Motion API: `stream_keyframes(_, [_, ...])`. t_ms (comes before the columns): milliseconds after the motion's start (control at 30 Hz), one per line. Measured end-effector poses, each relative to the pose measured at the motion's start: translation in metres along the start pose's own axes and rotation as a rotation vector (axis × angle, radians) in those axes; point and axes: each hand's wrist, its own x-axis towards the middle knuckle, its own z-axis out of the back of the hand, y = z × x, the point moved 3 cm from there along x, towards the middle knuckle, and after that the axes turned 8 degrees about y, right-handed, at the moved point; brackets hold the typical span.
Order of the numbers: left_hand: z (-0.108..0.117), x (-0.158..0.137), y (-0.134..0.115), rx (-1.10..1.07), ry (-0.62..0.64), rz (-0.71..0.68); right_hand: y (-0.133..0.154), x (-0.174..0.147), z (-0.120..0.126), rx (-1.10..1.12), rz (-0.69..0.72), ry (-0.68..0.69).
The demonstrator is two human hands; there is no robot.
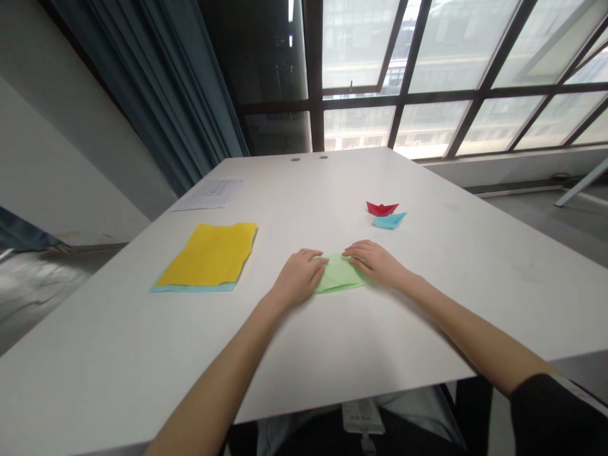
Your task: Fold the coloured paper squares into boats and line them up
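A folded sheet of light green paper (339, 277) lies on the white table in front of me. My left hand (300, 273) grips its left edge, thumb and fingers together on the paper. On the opposite side, my right hand (375, 261) has its fingers closed on the upper right edge. The hands cover both ends of the green paper. Just beyond my right hand sit two small folded paper boats, a red boat (381, 209) and a light blue boat (390, 220) close in front of it.
A stack of yellow paper (209, 254) with light blue paper (190, 288) showing beneath lies to the left. Behind it is a printed white sheet (209, 193). The white table (304, 187) reaches toward the windows; its near edge is by my lap. A blue curtain (161, 76) hangs at left.
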Motion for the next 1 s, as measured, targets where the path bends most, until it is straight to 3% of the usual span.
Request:
stream_keyframes(200, [-0.009, 0.004, -0.022, 0.161, 0.173, 0.044, 0.017, 0.0, -0.021, -0.067, 0.024, 0.178])
stream_keyframes(433, [-0.02, 0.006, -0.026, 0.173, 0.131, 0.099, 0.015, -0.002, -0.03, -0.094, -0.047, 0.248])
stream_keyframes(667, [-0.037, 0.0, -0.016, 0.075, 0.28, 0.172, 0.006, -0.006, -0.032, -0.06, -0.128, 0.35])
stream_keyframes(1000, [-0.025, -0.013, 0.006, 0.075, 0.443, 0.28, -0.011, -0.016, -0.024, -0.042, -0.257, 0.49])
